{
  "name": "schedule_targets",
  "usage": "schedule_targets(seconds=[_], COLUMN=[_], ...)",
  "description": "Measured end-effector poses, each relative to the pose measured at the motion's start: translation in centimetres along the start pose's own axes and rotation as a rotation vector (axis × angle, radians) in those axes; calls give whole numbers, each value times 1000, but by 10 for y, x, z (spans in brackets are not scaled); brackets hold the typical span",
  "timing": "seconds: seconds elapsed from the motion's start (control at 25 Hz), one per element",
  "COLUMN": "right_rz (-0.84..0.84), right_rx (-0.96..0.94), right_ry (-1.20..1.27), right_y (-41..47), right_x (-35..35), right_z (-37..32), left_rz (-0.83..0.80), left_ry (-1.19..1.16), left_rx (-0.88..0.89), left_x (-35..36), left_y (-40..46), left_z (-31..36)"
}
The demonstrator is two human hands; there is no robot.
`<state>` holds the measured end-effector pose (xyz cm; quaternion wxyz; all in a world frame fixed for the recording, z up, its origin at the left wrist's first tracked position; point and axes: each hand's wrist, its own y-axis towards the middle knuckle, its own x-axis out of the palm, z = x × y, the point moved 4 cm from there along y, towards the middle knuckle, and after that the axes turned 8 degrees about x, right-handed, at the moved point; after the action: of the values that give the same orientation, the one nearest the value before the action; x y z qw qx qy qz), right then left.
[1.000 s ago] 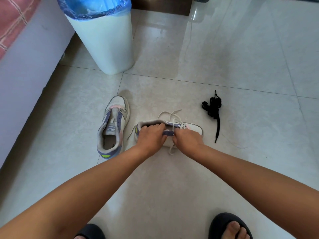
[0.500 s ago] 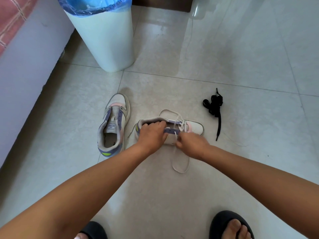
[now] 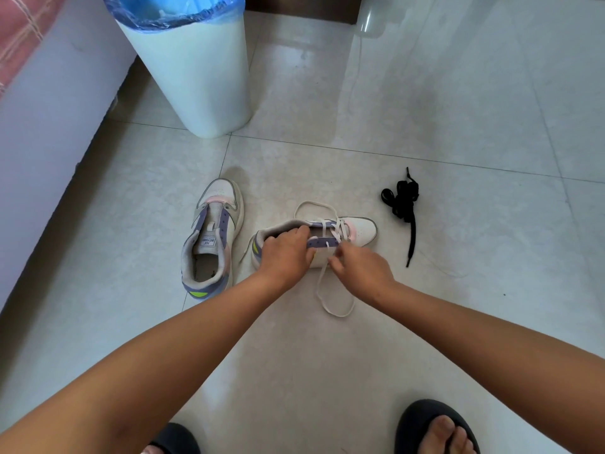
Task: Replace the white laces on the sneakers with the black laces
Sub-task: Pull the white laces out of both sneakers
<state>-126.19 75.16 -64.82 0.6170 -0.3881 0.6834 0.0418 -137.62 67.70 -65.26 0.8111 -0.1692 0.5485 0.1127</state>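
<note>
Currently the laced sneaker point(image 3: 357, 231) lies on the floor point(image 3: 458, 322) with its long axis left to right, toe pointing right. The left hand point(image 3: 284, 253) grasps its heel collar; the right hand point(image 3: 360, 270) pinches the white lace point(image 3: 334, 306) at the near eyelet row (the nearer hand to the remaining crossings). Slack loops toward the person, just near of the grip. The black laces point(image 3: 402, 204) lie to the far right, apart.
</note>
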Motion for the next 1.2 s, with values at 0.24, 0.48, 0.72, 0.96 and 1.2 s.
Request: schedule_targets(seconds=[0.24,0.48,0.72,0.96,1.2], right_rz=[-28,-762,-98,-221,-71], right_rx=[18,-278,-46,182,115], right_ry=[-49,-854,-274,400,96], right_y=[17,-30,4,8,27], right_x=[-1,31,-21,-12,-9], right_z=[-19,8,27,13,-22], left_rz=[18,-22,-112,23,-112], left_ry=[-36,-40,-400,-370,-286], left_rx=[0,-66,-263,-100,-270], left_x=[-1,-3,3,-14,-3], left_y=[-4,-2,-12,-15,12], left_z=[1,2,15,23,9])
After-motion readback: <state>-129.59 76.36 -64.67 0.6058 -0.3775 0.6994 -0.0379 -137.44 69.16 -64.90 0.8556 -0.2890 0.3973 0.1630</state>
